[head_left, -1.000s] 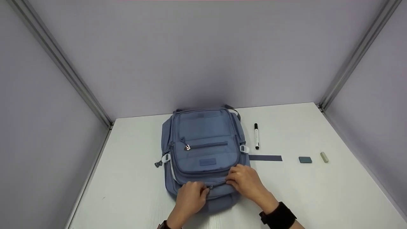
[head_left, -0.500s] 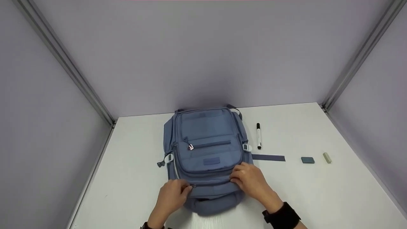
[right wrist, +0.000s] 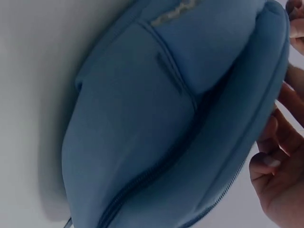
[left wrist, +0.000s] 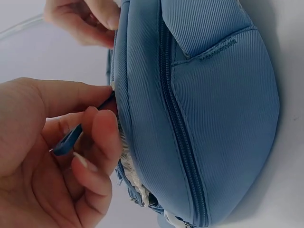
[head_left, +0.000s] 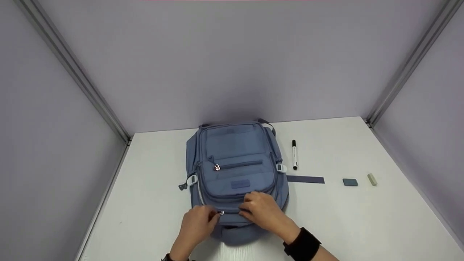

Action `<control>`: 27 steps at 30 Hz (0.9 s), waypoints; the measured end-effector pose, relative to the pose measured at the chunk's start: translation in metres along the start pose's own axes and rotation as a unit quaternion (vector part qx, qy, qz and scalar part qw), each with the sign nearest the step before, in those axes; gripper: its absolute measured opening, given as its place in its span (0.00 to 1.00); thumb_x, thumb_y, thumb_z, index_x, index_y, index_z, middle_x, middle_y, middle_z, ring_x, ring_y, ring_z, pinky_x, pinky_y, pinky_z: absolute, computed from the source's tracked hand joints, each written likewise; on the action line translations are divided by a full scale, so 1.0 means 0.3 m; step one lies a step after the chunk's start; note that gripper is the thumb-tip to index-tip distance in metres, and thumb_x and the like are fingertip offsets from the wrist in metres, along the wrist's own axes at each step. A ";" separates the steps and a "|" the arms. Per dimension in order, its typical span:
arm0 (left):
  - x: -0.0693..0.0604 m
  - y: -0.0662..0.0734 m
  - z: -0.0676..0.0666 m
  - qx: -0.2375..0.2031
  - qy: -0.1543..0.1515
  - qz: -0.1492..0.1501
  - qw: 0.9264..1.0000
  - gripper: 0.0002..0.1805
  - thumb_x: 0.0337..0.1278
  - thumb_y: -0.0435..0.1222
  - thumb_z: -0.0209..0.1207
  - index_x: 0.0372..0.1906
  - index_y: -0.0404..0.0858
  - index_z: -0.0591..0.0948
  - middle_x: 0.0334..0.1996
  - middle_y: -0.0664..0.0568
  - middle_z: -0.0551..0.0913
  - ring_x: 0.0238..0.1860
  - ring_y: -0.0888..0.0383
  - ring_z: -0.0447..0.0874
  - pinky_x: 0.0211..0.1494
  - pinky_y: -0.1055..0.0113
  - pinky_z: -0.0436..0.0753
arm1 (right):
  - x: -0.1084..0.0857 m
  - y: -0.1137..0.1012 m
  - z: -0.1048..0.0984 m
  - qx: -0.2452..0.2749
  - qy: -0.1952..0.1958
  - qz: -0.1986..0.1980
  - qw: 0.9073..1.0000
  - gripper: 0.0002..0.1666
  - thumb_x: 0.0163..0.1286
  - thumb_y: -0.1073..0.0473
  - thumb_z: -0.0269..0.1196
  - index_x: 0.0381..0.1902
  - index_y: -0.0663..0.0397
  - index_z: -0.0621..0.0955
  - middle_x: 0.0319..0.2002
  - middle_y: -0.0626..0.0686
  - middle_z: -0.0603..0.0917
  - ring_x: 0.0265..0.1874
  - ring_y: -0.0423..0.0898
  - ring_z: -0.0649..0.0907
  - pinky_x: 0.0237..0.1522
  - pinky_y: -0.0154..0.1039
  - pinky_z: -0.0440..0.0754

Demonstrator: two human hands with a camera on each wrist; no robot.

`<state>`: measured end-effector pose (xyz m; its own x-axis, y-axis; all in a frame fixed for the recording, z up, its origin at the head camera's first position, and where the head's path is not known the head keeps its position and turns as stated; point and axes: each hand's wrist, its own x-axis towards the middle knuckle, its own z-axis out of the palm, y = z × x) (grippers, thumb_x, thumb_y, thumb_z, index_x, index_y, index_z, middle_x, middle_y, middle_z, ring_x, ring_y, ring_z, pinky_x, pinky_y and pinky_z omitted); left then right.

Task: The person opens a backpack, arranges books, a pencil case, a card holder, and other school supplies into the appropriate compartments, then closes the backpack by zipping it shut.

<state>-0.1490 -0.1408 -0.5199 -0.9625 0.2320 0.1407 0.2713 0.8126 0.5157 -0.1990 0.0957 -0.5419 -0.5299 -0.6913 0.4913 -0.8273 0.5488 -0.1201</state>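
A blue backpack (head_left: 233, 143) lies front side up on the white table, its base towards me. My left hand (head_left: 197, 223) is at the lower left of its front; in the left wrist view it pinches a blue zipper pull (left wrist: 69, 141). Beside those fingertips shows the shiny zipper slider (head_left: 222, 213). My right hand (head_left: 264, 211) has thumb and fingers curled at the same lower pocket's edge, right of the slider, pinching the fabric there. In the right wrist view the right hand (right wrist: 282, 175) is partly hidden behind the bag's edge.
Right of the backpack lie a black-and-white marker (head_left: 294, 155), a flat dark strip (head_left: 306, 179), a teal block (head_left: 350, 182) and a small pale green block (head_left: 372, 179). Grey panels (head_left: 232, 65) enclose the table's back and sides.
My left hand moved left along the pocket zipper with the slider, then stayed there. My right hand has since moved left from the pocket's right corner towards the middle.
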 end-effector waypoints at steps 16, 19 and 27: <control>0.000 -0.005 -0.032 0.045 0.099 -0.017 0.994 0.22 0.37 0.28 0.65 0.08 0.50 0.65 0.08 0.68 0.59 0.12 0.69 0.55 0.15 0.72 0.57 | 0.015 0.014 -0.008 0.010 0.016 -0.012 1.000 0.04 0.58 0.55 0.73 0.25 0.44 0.89 0.25 0.42 0.80 0.24 0.41 0.78 0.26 0.38 0.77; -0.002 -0.011 -0.040 0.052 0.096 -0.021 0.994 0.19 0.38 0.29 0.66 0.09 0.49 0.70 0.08 0.67 0.63 0.12 0.69 0.58 0.15 0.71 0.60 | 0.016 0.015 -0.009 0.002 0.017 -0.016 1.000 0.04 0.58 0.54 0.73 0.25 0.44 0.89 0.25 0.42 0.80 0.25 0.41 0.78 0.28 0.39 0.76; -0.016 -0.016 -0.061 0.066 0.091 -0.039 0.993 0.21 0.43 0.29 0.66 0.08 0.47 0.69 0.07 0.65 0.63 0.12 0.67 0.58 0.15 0.71 0.60 | 0.017 0.011 -0.009 -0.001 0.020 -0.016 1.000 0.04 0.58 0.53 0.73 0.25 0.44 0.89 0.25 0.41 0.80 0.25 0.41 0.78 0.28 0.38 0.76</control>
<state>-0.1456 -0.1555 -0.5076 -0.9624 0.0745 0.2611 0.1824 0.8899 0.4182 -0.2040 0.0952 -0.5373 -0.4946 -0.6899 0.5286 -0.8437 0.5272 -0.1014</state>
